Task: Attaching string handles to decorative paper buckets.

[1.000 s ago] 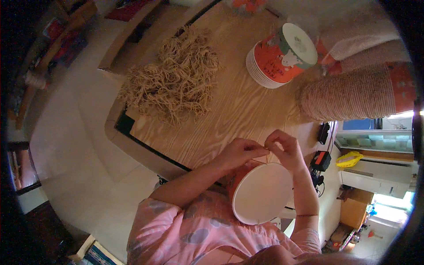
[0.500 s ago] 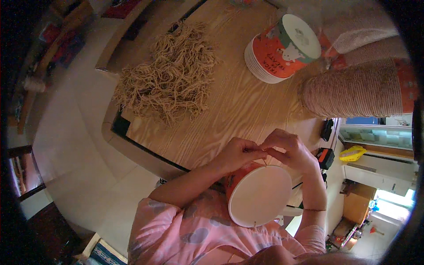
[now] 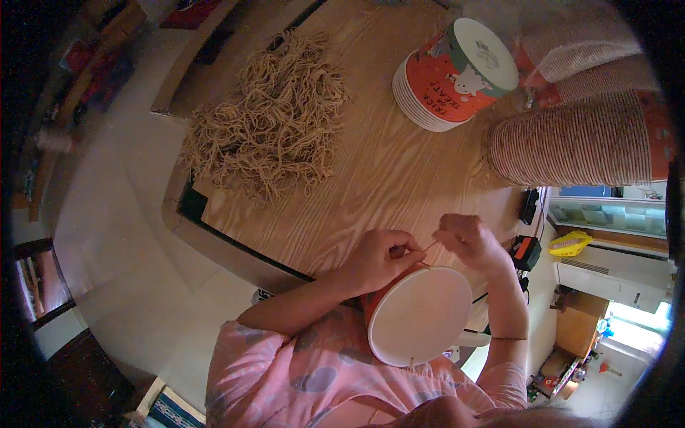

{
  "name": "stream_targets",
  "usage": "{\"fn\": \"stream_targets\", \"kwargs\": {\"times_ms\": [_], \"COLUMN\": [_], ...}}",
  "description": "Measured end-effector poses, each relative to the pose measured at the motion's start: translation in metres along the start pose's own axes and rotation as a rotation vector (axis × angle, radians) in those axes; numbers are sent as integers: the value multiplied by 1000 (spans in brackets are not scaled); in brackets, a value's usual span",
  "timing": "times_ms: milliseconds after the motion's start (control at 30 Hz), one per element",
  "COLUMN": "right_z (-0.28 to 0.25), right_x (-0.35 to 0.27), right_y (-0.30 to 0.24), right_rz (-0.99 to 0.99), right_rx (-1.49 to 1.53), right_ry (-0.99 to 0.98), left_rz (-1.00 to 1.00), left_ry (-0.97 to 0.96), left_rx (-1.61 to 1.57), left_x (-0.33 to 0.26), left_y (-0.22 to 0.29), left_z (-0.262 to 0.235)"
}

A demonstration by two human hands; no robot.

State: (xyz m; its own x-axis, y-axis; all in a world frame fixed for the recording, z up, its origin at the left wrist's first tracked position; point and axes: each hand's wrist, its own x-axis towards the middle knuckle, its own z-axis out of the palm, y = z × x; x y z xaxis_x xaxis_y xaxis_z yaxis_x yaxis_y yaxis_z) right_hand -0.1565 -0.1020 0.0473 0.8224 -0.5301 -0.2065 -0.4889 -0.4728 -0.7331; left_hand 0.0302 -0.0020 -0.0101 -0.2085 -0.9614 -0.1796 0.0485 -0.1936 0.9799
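A red paper bucket (image 3: pixel 419 317) rests against my body, its round white face toward me. Short bits of twine show at two opposite spots of its rim. My left hand (image 3: pixel 382 258) is closed beside the upper rim, thumb and fingers pinching a piece of twine (image 3: pixel 429 247). A little to the right, my right hand (image 3: pixel 467 242) is closed on the other end of that twine, which stretches between both hands. On the table ahead and to the left lies a tangled heap of tan twine (image 3: pixel 275 121).
A stack of red printed paper buckets (image 3: pixel 442 89) stands upside down on the wooden table (image 3: pixel 371 171). Several stacks of twine-wrapped buckets (image 3: pixel 571 139) lie along the right side. Small black devices (image 3: pixel 526 253) sit at the table's right edge. A yellow bag (image 3: pixel 569 244) is beyond.
My right hand has drawn away from my left, to the right, pulling the twine into a short straight line. The left hand stays by the rim.
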Motion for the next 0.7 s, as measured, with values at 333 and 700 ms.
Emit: {"fn": "stream_targets", "kwargs": {"times_ms": [333, 700], "right_z": [-5, -5], "right_x": [10, 7], "right_y": [-11, -3], "right_rz": [-48, -80], "right_rx": [108, 56], "right_ry": [33, -7], "left_rz": [47, -47], "left_ry": [91, 4], "left_rx": [-123, -35], "left_x": [1, 2], "left_y": [-9, -7], "left_z": [4, 2]}}
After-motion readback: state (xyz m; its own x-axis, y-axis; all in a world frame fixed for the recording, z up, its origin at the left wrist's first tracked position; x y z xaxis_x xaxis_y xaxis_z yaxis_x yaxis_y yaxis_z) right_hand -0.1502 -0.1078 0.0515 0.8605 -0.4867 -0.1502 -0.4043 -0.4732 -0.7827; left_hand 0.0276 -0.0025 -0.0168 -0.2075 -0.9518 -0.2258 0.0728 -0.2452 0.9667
